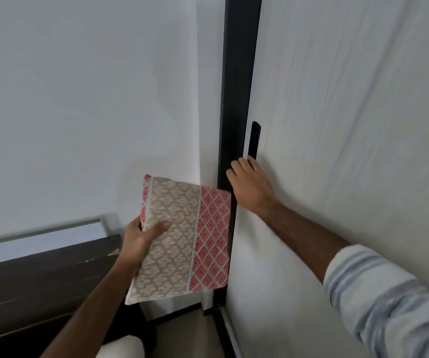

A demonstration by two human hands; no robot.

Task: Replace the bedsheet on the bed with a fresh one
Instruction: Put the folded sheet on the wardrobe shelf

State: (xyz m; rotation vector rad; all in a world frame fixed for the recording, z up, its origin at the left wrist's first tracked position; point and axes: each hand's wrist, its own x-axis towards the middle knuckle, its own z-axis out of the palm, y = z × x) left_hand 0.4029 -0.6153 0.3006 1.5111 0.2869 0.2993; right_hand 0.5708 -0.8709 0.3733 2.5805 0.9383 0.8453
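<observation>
Folded bedsheet [182, 239], beige and pink print, sits in my left hand [141, 241], thumb curled over its face; its long axis runs up and slightly left. My right hand [250, 183] lies against the white wardrobe door [350, 125], fingers bent at the black handle [254, 140]. Dark headboard [40, 285] lower left. I see no readable writing.

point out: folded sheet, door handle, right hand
folded sheet [182, 239]: head view, middle of the beige patterned panel.
door handle [254, 139]: head view, mid-length of the black bar.
right hand [252, 187]: head view, back of hand.
</observation>
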